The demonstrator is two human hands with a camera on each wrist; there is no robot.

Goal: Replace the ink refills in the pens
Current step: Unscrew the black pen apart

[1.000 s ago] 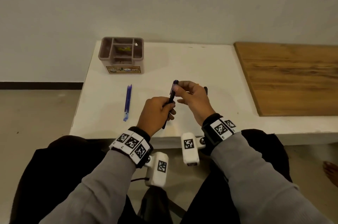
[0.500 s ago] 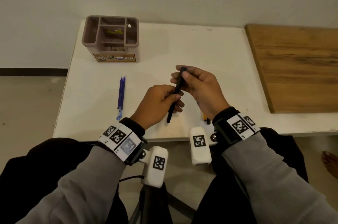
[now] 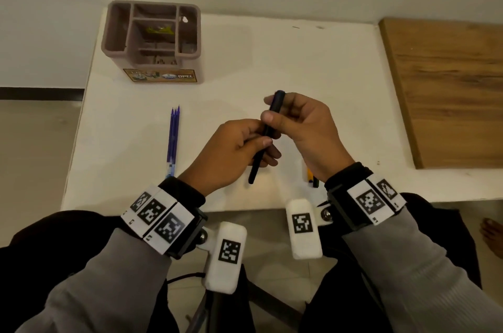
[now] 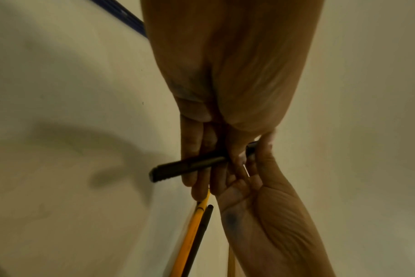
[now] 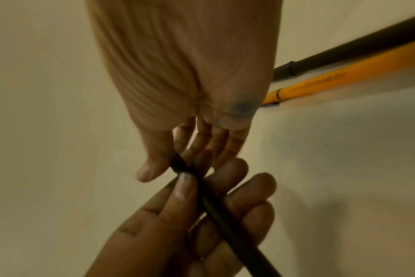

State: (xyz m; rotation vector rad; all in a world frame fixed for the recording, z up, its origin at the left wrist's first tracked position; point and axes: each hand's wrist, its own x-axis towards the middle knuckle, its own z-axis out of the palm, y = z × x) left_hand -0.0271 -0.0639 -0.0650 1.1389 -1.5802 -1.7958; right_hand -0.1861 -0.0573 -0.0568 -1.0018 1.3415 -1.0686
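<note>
A black pen point(image 3: 268, 131) is held slanted above the white table point(image 3: 299, 66) by both hands. My left hand point(image 3: 239, 150) grips its lower barrel point(image 4: 190, 166), thumb pressed on top point(image 5: 185, 185). My right hand point(image 3: 296, 120) pinches the upper end between thumb and fingers point(image 5: 152, 168). The pen's lower tip point(image 3: 251, 180) points toward me. Blue ink refills point(image 3: 172, 136) lie side by side on the table to the left. A yellow pen point(image 5: 332, 82) and another black pen point(image 5: 344, 56) lie on the table under my right wrist point(image 3: 311, 177).
A brown compartmented pen holder point(image 3: 152, 41) stands at the table's back left. A wooden board point(image 3: 449, 87) lies on the right side. The table's front edge runs just behind my wrists. A bare foot point(image 3: 492, 234) shows at the far right on the floor.
The view has dropped closer to the table. Both hands keep hold of the black pen, which has tilted a little, and my right fingers have wrapped further over its upper end.
</note>
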